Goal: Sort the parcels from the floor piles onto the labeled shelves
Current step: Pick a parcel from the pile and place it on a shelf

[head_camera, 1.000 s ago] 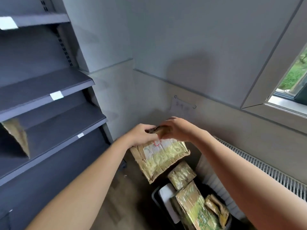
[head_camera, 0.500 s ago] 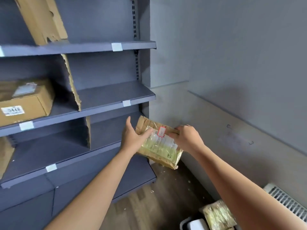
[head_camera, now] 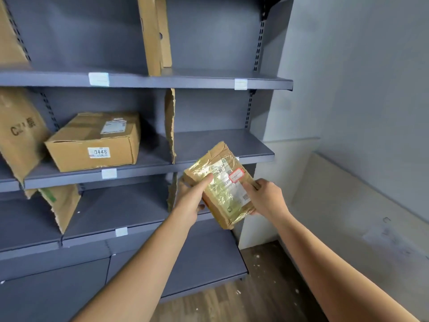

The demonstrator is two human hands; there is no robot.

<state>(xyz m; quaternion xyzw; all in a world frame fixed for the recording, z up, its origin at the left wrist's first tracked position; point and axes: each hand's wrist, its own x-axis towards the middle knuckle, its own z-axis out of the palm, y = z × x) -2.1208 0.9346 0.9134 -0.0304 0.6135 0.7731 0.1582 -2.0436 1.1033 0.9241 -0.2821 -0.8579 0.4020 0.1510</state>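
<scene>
Here we are facing the dark grey shelving unit [head_camera: 209,81], and it fills most of our view, tier over tier, each tier split into bays. To the right of the unit runs the grey wall [head_camera: 359,89], and below the unit's right corner we get a strip of wooden floor [head_camera: 260,296] flecked with white bits. On the unit's middle tier, left bay, sits a brown cardboard box [head_camera: 92,142], lying flat, with a label reading 0448 on its front face. Torn cardboard dividers [head_camera: 170,126] stand upright between the unit's bays, one on each tier we can see.

Now the parcel [head_camera: 222,191]: a flat brown packet wrapped in glossy clear tape. It's up in the air in front of the unit's right bay, tilted, its top corner crossing the front edge of the middle tier. Whether it touches the unit we cannot tell. Our left hand [head_camera: 191,201] grips its left edge, thumb laid across the top face, fingers curled underneath. Our right hand [head_camera: 265,198] clamps the right edge, thumb on top, fingers wrapped below. A red-bordered sticker [head_camera: 236,175] rides on the end of the parcel's face turned toward the unit. Small white labels [head_camera: 99,79] dot the front edges of the unit's tiers
</scene>
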